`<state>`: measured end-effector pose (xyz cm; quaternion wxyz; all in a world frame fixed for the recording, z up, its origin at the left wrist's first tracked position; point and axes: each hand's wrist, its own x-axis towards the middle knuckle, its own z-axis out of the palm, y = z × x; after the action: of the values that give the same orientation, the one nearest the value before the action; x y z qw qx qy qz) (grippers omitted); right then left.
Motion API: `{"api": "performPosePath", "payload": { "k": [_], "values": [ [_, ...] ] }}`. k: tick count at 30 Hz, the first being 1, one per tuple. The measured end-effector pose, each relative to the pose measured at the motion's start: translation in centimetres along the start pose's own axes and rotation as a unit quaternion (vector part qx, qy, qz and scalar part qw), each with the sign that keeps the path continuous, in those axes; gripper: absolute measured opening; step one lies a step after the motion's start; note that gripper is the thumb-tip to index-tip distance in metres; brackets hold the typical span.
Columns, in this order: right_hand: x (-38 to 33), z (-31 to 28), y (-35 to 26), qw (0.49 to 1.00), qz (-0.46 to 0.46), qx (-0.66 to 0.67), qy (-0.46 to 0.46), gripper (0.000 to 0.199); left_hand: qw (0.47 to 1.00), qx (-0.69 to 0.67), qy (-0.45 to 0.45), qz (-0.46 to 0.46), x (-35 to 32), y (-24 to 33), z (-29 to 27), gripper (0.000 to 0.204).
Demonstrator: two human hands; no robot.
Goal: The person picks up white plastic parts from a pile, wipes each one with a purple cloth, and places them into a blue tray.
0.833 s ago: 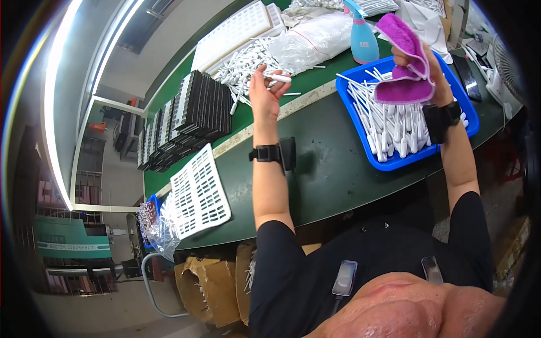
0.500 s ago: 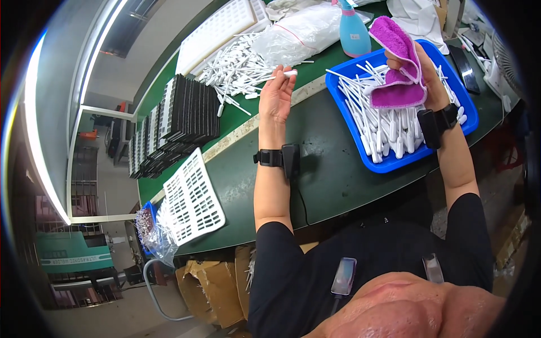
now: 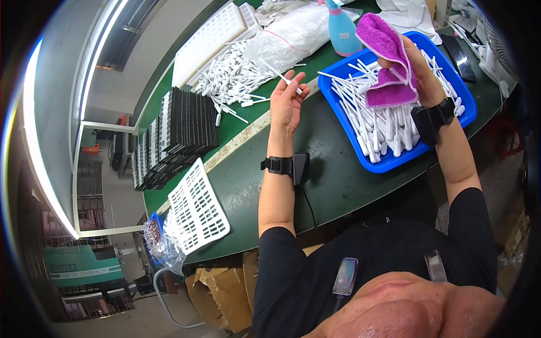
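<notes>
My left hand (image 3: 286, 108) is raised over the table, its fingers closed on a slim white plastic stick (image 3: 274, 69) with a thicker end. The stick points up and to the left. Over the blue tray (image 3: 472, 84), my right hand (image 3: 427, 79) grips a folded purple cloth (image 3: 381, 35). Several similar white sticks (image 3: 360, 110) fill that tray, thick ends mostly toward me. The cloth and right hand cover part of them. Left of my left hand, a loose heap of white sticks (image 3: 225, 76) lies on the green table.
Stacked black-edged trays (image 3: 194, 121) stand at the left, near a white slotted plastic sheet (image 3: 197, 211). Farther back are a white tray (image 3: 208, 36), a clear plastic bag (image 3: 290, 34) and a blue spray bottle (image 3: 342, 34). A fan (image 3: 499, 48) stands at the far right.
My left hand has shifted slightly right and down, and the stick now shows tilted up-left between its fingers. My right hand still holds the cloth over the tray. The whole view has shifted a little.
</notes>
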<state>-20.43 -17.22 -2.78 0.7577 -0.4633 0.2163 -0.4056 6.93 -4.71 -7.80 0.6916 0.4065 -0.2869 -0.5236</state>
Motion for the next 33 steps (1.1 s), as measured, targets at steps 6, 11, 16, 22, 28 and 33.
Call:
{"api": "performPosePath", "payload": {
  "k": [6,11,16,22,28,33],
  "values": [
    [-1.5,2.5,-1.1,0.998,-0.017,-0.008,0.063,0.026,1.0,-0.001,0.018,0.018,-0.6,0.0,1.7,0.042],
    [0.2,-0.1,-0.2,0.999,0.02,0.016,-0.042,0.03,0.998,0.038,-0.035,0.036,-0.3,-0.6,0.5,0.044],
    [-0.3,0.2,-0.5,1.0,0.012,-0.006,0.015,0.033,0.999,0.018,-0.027,0.039,-0.6,-0.6,1.6,0.044],
    [-1.0,0.5,-0.6,1.0,-0.019,0.01,-0.001,0.038,0.997,0.038,-0.066,0.032,-0.6,-0.2,0.6,0.046],
    [0.6,-0.8,0.3,0.978,0.039,0.202,-0.031,0.04,0.993,0.056,-0.099,0.009,-2.6,0.4,5.8,0.042],
    [2.8,-0.2,2.6,0.96,0.072,0.269,-0.024,0.038,0.975,0.103,-0.174,-0.087,-4.5,-1.3,8.9,0.035]
  ]
}}
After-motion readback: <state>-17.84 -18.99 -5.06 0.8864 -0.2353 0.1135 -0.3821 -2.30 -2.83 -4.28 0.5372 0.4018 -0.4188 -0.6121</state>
